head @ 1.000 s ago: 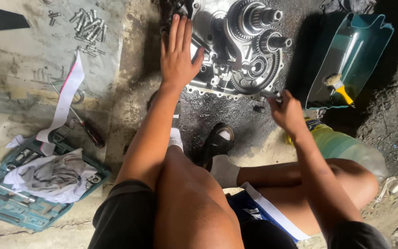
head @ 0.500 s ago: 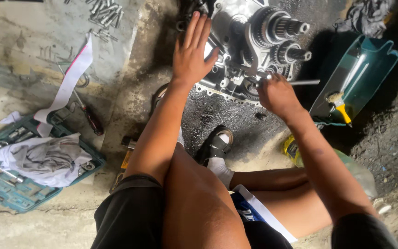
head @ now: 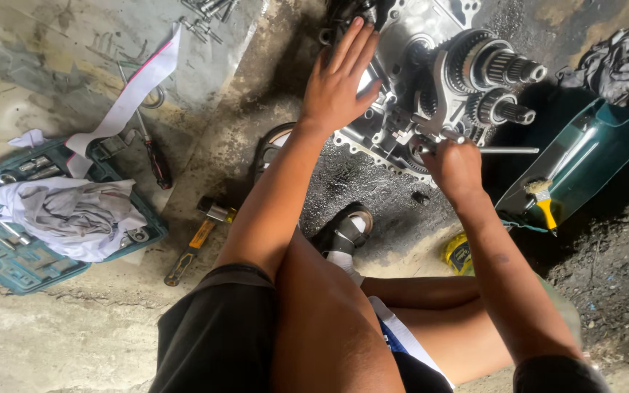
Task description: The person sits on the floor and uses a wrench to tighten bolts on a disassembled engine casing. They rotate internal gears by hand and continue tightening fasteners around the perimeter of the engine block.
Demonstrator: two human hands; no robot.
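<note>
Gearbox [head: 438, 80], left hand [head: 340, 84] flat on it, right hand [head: 454, 169] gripping rod [head: 507, 151]

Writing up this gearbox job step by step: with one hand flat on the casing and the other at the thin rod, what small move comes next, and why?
Probably turn or ease the thin metal rod a little further: the right hand is closed on its inner end by the gear shafts, while the left hand lies flat on the gearbox casing, steadying it.
</note>
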